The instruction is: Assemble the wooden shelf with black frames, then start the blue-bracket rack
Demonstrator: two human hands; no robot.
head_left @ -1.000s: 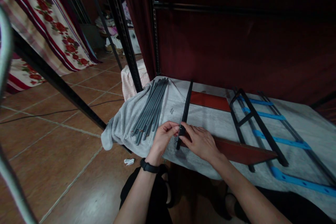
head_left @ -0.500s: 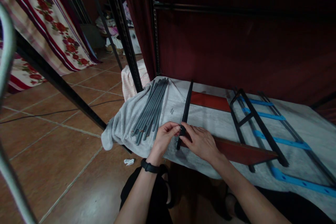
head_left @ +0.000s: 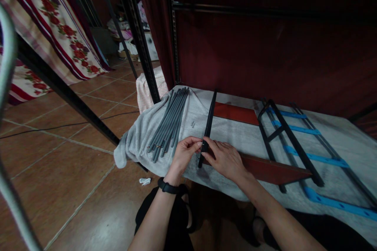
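Note:
My left hand [head_left: 185,152], with a dark band on its wrist, pinches thumb and finger together at the left side of a black metal bar [head_left: 209,119]. What sits between those fingertips is too small to make out. On the other side, my right hand [head_left: 225,158] grips the same bar near its front end, thumb and fingers bent around it. The bar joins two red-brown panels, a far one [head_left: 235,113] and a near one [head_left: 271,170], partly under my right forearm. Small silvery pieces [head_left: 193,124] lie on the grey cloth [head_left: 194,104] left of the bar.
A bundle of grey rods [head_left: 169,123] lies to the left. Right of the panels stand a black frame [head_left: 284,127] and dark rails with blue crosspieces [head_left: 318,157]. Black uprights [head_left: 137,35] rise at the left, and a dark red curtain [head_left: 265,55] hangs behind.

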